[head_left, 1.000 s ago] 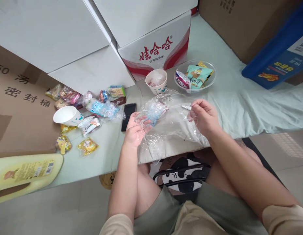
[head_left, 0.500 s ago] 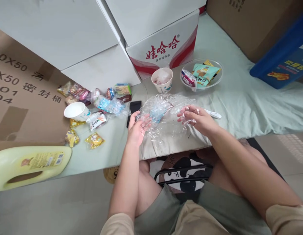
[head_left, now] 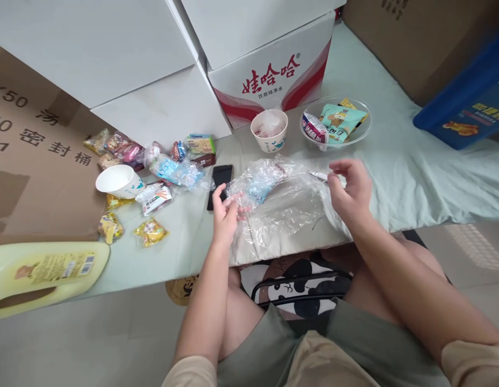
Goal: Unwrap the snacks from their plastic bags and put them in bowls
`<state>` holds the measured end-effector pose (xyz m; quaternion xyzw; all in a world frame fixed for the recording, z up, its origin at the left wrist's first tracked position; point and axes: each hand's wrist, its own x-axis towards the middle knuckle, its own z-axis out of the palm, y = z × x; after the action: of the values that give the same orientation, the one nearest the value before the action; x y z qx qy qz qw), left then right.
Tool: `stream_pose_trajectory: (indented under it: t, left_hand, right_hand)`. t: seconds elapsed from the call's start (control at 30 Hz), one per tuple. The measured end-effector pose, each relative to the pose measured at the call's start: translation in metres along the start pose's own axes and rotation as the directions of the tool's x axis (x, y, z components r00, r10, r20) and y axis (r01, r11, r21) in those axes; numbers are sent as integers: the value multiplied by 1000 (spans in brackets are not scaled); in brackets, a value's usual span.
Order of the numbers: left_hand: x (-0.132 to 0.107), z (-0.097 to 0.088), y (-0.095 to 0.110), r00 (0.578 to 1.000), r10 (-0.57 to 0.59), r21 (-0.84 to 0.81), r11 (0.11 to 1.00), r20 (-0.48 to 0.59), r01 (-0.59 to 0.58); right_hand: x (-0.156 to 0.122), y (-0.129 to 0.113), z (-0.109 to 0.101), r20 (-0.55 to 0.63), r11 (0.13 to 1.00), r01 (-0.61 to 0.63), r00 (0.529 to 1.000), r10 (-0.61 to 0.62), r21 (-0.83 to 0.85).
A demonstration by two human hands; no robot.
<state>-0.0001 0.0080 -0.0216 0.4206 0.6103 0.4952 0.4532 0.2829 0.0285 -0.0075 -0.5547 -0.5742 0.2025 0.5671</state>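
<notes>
A crinkled clear plastic bag (head_left: 292,212) is spread at the table's front, with a blue-printed packet (head_left: 259,188) seen through its left part. My left hand (head_left: 226,215) pinches the bag's left side, thumb and fingers closed on the film. My right hand (head_left: 351,188) is at the opposite side, fingers curled; the film runs up to its thumb, though the exact grip is partly hidden. Behind the right hand, the end of a white stick-like object (head_left: 319,175) shows. A dark phone (head_left: 222,180) lies just beyond my left fingers.
A paper cup (head_left: 269,141) with clear plastic inside stands ahead, beside a clear bowl (head_left: 364,137) of snack packets. Wrapped snacks (head_left: 150,234) and a white paper cup (head_left: 118,181) lie left. A yellow jug (head_left: 43,269), boxes (head_left: 269,75) and a blue container (head_left: 455,118) surround the table.
My right hand has moved right and slightly up, and the film on that side is stretched further right. My left hand stays at the left side of the bag.
</notes>
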Motion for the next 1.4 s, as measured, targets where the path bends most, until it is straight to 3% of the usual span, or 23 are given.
stream_pose_trajectory:
  t: [0.07,0.1,0.13,0.2,0.27,0.43,0.53,0.6,0.63,0.7,0.77,0.83,0.93,1.0,1.13,1.3,1.4]
  left_hand:
    - [3,4,-3,998,28,47,998,48,-30]
    - [5,7,-5,997,46,76,996,67,-51]
    - [7,9,-6,994,70,107,991,81,-78]
    - [9,11,-8,988,129,168,975,89,-143]
    - [10,9,-10,977,195,235,949,91,-212]
    - [5,-2,-6,927,372,446,823,45,-351]
    - [-3,-8,-1,887,459,578,737,-47,-351]
    - [-11,-10,3,866,497,650,674,-48,-351]
    - [-15,-10,5,862,506,668,641,3,-379]
    - [-22,-9,9,849,476,658,567,229,-495]
    - [-25,-7,11,786,375,603,505,491,-617]
    - [-25,-4,11,738,298,567,489,605,-663]
    - [-18,-3,9,789,349,535,590,506,-605]
    - [-14,-3,8,849,366,471,713,381,-519]
    - [-9,-6,4,954,246,310,906,170,-289]
    - [-3,-13,3,987,155,131,980,-40,-149]
    - [-2,-15,7,994,97,38,995,-56,-95]
  right_hand:
    - [-9,-9,0,143,972,234,962,-234,15]
    - [-15,-13,3,295,947,316,900,-319,62]
    - [-22,-17,6,446,921,377,810,-381,101]
    - [-34,-18,15,660,879,469,633,-405,90]
    - [-42,-14,24,753,863,505,574,-322,-16]
    - [-45,-4,31,811,850,508,552,-194,-142]
    - [-43,-7,29,818,837,520,548,-175,-169]
    - [-43,-9,29,817,841,511,553,-166,-175]
    - [-43,-10,29,817,845,505,553,-164,-173]
    - [-44,-9,30,811,856,489,561,-164,-166]
    - [-44,-7,31,788,872,464,591,-172,-158]
    - [-43,-5,32,734,892,434,646,-208,-129]
    - [-40,-2,32,636,904,424,713,-295,-56]
    - [-37,-2,29,619,894,448,710,-335,-29]
    - [-36,-2,21,671,865,493,672,-312,-91]
    - [-35,8,17,624,844,505,722,-299,-180]
    - [-33,15,20,549,838,485,784,-289,-251]
